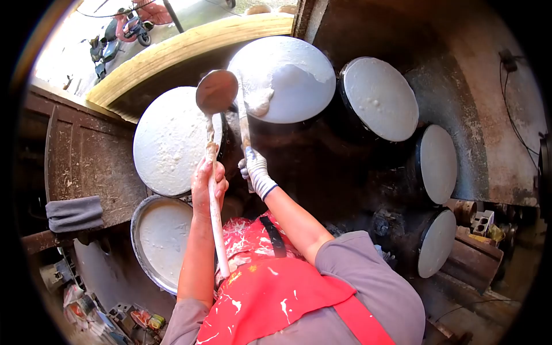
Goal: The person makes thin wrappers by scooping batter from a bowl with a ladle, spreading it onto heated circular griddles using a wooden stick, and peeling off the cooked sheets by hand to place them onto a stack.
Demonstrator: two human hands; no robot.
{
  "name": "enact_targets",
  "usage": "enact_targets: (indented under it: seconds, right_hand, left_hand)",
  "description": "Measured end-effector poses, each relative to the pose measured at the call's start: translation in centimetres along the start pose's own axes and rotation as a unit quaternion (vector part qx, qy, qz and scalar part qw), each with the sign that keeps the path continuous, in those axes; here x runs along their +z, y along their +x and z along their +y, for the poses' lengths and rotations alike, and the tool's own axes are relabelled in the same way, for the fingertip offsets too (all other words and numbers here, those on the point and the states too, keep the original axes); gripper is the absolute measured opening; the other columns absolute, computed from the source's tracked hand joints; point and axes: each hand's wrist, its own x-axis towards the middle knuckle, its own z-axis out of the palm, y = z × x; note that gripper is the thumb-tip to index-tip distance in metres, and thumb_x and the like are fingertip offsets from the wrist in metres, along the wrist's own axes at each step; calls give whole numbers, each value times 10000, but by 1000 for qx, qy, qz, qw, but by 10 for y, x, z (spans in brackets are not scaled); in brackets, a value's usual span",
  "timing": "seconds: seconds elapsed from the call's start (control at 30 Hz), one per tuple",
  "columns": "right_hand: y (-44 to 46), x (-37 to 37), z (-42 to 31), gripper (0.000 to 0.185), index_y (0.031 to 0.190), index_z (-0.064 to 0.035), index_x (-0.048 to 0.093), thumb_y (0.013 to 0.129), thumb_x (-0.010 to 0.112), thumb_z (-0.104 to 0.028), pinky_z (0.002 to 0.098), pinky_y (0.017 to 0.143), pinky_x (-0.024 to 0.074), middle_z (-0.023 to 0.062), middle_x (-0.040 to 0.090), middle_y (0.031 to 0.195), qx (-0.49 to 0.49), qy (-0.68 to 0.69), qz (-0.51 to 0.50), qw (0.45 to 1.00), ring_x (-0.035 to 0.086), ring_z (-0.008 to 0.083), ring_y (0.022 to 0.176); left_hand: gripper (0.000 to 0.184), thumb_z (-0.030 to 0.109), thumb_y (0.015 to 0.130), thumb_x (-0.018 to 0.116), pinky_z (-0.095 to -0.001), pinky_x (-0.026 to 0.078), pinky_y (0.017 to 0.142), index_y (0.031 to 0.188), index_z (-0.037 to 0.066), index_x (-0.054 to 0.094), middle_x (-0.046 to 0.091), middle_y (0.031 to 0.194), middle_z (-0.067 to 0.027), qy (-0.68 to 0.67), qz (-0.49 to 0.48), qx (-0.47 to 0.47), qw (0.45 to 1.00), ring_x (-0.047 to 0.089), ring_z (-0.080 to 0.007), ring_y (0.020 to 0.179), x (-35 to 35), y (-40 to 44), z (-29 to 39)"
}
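My bare left hand [208, 181] is closed round the white handle of a ladle [217, 92], whose round brown bowl is raised above the gap between two white round surfaces. My right hand [256, 170], in a white glove, grips a long flat stick [244, 118] whose upper end lies over the top round surface [287, 80]. That surface carries white batter in a layer with a thick lump near the stick. To the left, another round surface [172, 141] is coated with bumpy white batter. Below it, a metal-rimmed round vessel [164, 241] holds pale batter.
More white-topped rounds curve down the right side [380, 99], [438, 164], [436, 243]. A grey folded cloth [75, 213] hangs on the brown wooden panel [92, 167] at left. A yellowish curved ledge [190, 49] runs behind; scooters [133, 26] stand outside.
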Motion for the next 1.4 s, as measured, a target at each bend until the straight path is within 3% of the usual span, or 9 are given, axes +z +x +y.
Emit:
enact_targets:
  seconds: [0.1, 0.43, 0.57, 0.73, 0.93, 1.23, 1.3, 1.37, 1.4]
  right_hand:
    - [-27, -45, 15, 423, 1156, -80, 479, 884, 463, -404, 208, 323, 250, 17, 464, 525, 1, 39, -9, 999, 328, 71, 341]
    - [-76, -172, -45, 440, 1054, -47, 542, 865, 476, -439, 207, 320, 332, 36, 527, 542, 28, -40, 82, 995, 416, 82, 355]
    - [-78, -142, -66, 447, 989, -12, 573, 880, 452, -428, 204, 338, 345, 39, 543, 530, -141, -169, 67, 973, 435, 76, 352]
    - [-66, -139, -49, 460, 926, -30, 607, 885, 421, -449, 223, 341, 338, 41, 556, 506, -16, -315, 12, 949, 433, 83, 341]
    - [-53, -227, -112, 475, 890, -26, 617, 883, 414, -455, 261, 346, 342, 60, 568, 520, -22, -337, 30, 941, 429, 102, 340]
    - [-29, -266, -196, 479, 881, -12, 602, 884, 414, -452, 243, 335, 334, 67, 556, 511, -37, -331, 61, 941, 433, 103, 345]
    - [-49, -247, -182, 483, 864, -12, 609, 884, 414, -454, 253, 337, 346, 74, 559, 499, -88, -352, 22, 932, 451, 116, 341]
    - [-60, -236, -165, 480, 845, -13, 615, 886, 412, -446, 271, 346, 368, 90, 567, 500, -28, -391, -67, 918, 467, 135, 339]
    - [-52, -248, -167, 482, 854, -7, 610, 887, 412, -444, 269, 346, 368, 88, 562, 494, -44, -394, -42, 917, 463, 133, 337]
  left_hand:
    - [378, 215, 889, 458, -165, 314, 344, 1207, 30, 373, 417, 632, -24, -6, 14, -22, 1000, 347, -55, 355, -16, -8, -1]
    - [373, 227, 910, 402, -181, 315, 395, 1251, 87, 344, 410, 650, 6, 1, -5, -90, 996, 344, -48, 373, -32, -16, -9]
    - [379, 225, 894, 435, -189, 324, 418, 1226, 57, 366, 423, 650, -6, -2, 2, -84, 996, 349, -56, 377, -26, -19, -16]
    - [387, 232, 897, 435, -187, 313, 406, 1236, 59, 363, 419, 645, -6, -12, 19, -77, 997, 343, -56, 376, -14, -12, -27]
    - [360, 225, 908, 429, -174, 308, 367, 1238, 94, 369, 432, 643, 5, -27, 58, -96, 993, 340, -39, 361, 2, -10, -49]
    - [351, 246, 936, 380, -181, 306, 408, 1244, 79, 360, 409, 633, 12, -146, 33, -91, 984, 353, -42, 370, 34, -16, -85]
    - [367, 254, 940, 371, -184, 312, 412, 1261, 77, 339, 398, 640, 11, -139, 28, -84, 986, 357, -38, 376, 33, -18, -92]
    - [384, 263, 945, 362, -188, 317, 416, 1277, 75, 317, 387, 646, 11, -134, 23, -77, 988, 361, -33, 381, 38, -17, -99]
    - [384, 257, 945, 361, -188, 317, 415, 1278, 71, 317, 383, 642, 11, -133, 28, -78, 988, 360, -35, 380, 43, -18, -100]
